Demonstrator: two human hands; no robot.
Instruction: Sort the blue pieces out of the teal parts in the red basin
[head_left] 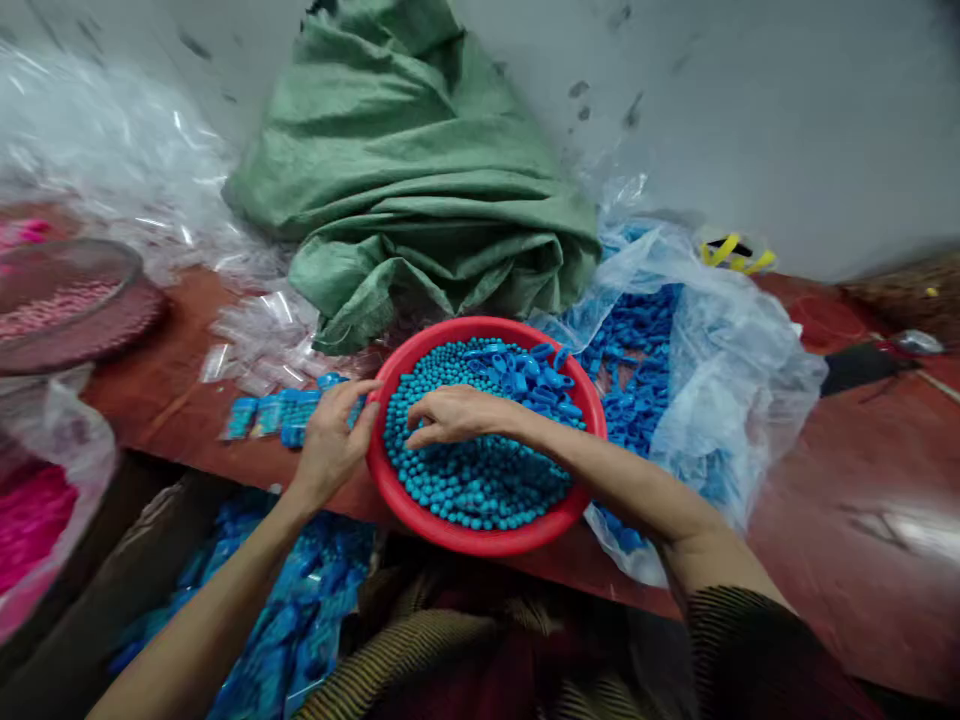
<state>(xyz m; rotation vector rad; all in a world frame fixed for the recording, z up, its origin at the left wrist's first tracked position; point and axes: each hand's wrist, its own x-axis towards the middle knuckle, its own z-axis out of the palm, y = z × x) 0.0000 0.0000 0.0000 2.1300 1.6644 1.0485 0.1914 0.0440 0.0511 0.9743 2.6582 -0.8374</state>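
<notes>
A red round bowl (480,540) sits at the table's near edge, filled with small teal beads (480,480) and, at its far side, blue plastic clips (536,375). My right hand (454,413) lies palm down on the beads inside the bowl, fingers curled into them. My left hand (334,440) rests against the bowl's left rim, fingers over small filled packets (281,412) lying on the table. Whether either hand has picked anything up is hidden.
A clear bag of blue clips (675,400) lies right of the bowl. A green sack (420,180) is heaped behind it. Empty clear packets (255,340) lie left. A bowl of pink beads (67,300) and a pink-filled bag (37,510) sit far left. Blue packets (300,610) fill a box below.
</notes>
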